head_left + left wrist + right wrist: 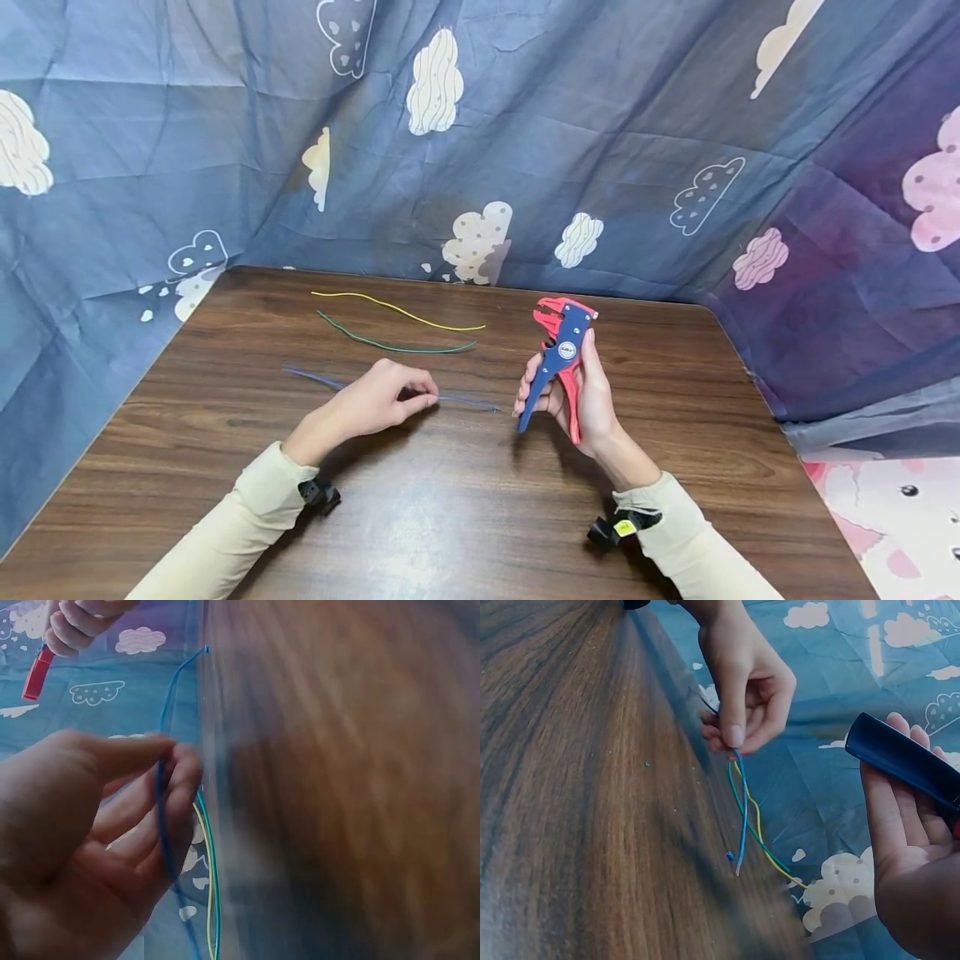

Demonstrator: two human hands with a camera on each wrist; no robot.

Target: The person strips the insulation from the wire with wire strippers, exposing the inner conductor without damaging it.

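Between thumb and fingertips, my left hand [371,398] pinches a thin blue wire [468,402] near its middle, close above the table. One end of the wire extends right toward the tool; in the right wrist view, bare metal shows at its tip. My right hand [597,408] holds a wire stripper [561,346] upright, with blue and red handles and a red head pointing away from me. Its handles are spread and nothing sits in its jaws. The fingers lie behind the blue handle, the thumb along the right side.
A yellow wire [405,313] and a green wire [420,351] lie farther back on the wooden table [675,375]. A small blue scrap [730,856] and a tiny green scrap [646,763] rest on the tabletop. A patterned blue cloth [525,150] hangs behind the table.
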